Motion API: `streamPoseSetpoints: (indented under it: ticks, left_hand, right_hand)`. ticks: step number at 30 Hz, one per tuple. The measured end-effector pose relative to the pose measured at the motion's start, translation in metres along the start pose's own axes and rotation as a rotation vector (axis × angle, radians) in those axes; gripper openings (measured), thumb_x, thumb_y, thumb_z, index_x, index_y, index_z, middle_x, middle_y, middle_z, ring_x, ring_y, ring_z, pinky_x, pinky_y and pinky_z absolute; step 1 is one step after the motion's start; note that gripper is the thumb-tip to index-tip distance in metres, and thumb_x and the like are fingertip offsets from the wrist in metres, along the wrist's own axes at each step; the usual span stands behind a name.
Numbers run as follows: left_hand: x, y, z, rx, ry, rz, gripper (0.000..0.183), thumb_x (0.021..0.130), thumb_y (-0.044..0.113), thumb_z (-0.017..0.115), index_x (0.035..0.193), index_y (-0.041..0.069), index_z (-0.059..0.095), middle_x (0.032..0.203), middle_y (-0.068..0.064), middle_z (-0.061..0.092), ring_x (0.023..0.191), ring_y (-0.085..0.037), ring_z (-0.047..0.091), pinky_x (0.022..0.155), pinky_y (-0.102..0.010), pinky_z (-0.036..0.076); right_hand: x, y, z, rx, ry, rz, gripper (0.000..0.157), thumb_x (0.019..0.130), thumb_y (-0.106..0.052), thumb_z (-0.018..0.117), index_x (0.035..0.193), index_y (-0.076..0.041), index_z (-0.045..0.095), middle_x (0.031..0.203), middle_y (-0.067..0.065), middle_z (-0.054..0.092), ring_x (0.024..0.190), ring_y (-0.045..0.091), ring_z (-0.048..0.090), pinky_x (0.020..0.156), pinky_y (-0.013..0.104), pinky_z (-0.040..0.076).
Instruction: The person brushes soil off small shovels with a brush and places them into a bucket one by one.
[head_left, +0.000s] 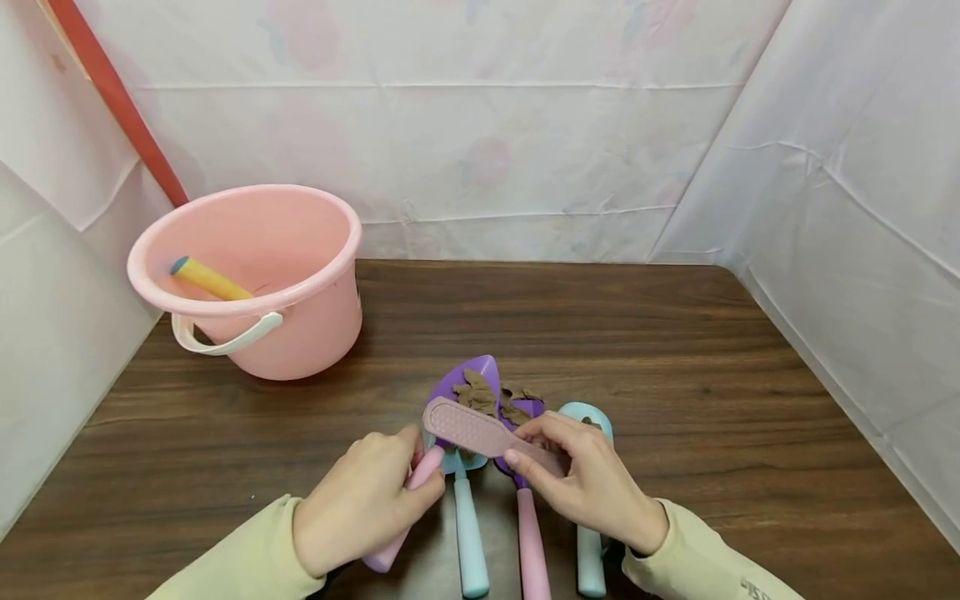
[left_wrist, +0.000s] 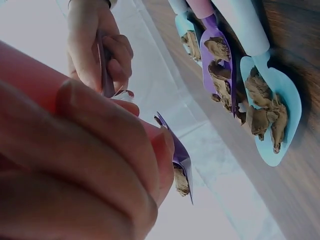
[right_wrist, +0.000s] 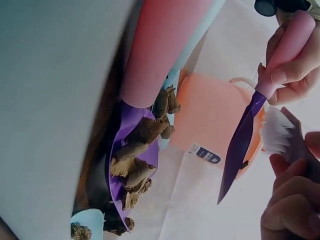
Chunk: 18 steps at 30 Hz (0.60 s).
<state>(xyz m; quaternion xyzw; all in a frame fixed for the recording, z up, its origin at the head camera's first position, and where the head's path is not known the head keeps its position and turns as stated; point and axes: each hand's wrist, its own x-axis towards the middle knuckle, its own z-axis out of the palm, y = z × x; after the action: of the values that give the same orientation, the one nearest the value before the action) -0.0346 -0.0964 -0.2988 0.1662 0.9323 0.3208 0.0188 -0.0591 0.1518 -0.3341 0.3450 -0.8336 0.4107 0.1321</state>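
My left hand (head_left: 363,496) grips the pink handle of a purple trowel (head_left: 465,379), lifted off the table, with brown clay-like lumps (head_left: 478,390) on its blade. In my right hand (head_left: 596,487) is a mauve brush (head_left: 468,429), pinched by its handle. The brush's white bristles (right_wrist: 277,132) face the trowel's blade and handle joint in the right wrist view; whether they touch it I cannot tell. Below lie a light-blue trowel (head_left: 470,533), a second purple trowel with a pink handle (head_left: 532,542) and another light-blue trowel (head_left: 590,562), all bearing brown lumps.
A pink bucket (head_left: 315,325) with a white handle stands at the back left, a yellow rod with a blue end (head_left: 213,279) inside it. White patterned sheeting (head_left: 525,167) walls the dark wooden table (head_left: 675,350) at the back and sides.
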Motion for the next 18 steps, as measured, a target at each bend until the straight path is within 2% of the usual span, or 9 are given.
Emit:
streamPoseSetpoints:
  ticks: [8,18]
  left_hand:
    - [-0.0039,0.0000,0.0015,-0.009,-0.021,-0.005,0.019,0.078,0.017,0.065,0.070,0.016,0.047,0.052,0.009,0.042,0.042,0.000,0.040,0.039,-0.020,0.033]
    - [-0.0067,-0.0004,0.0006,0.023,0.007,0.007,0.020,0.078,0.018,0.065,0.071,0.018,0.047,0.052,0.010,0.041,0.045,0.001,0.039,0.040,-0.020,0.033]
  right_hand:
    - [0.0021,0.0001,-0.0016,-0.028,-0.023,0.046,0.012,0.085,-0.019,0.073,0.095,-0.019,0.066,0.072,-0.014,0.051,0.056,-0.004,0.039,0.047,0.012,0.035]
    - [0.0073,0.0054,-0.0052,-0.058,-0.006,0.057,0.010,0.084,-0.017,0.073,0.091,-0.017,0.067,0.070,-0.012,0.051,0.058,-0.003,0.039,0.049,0.015,0.036]
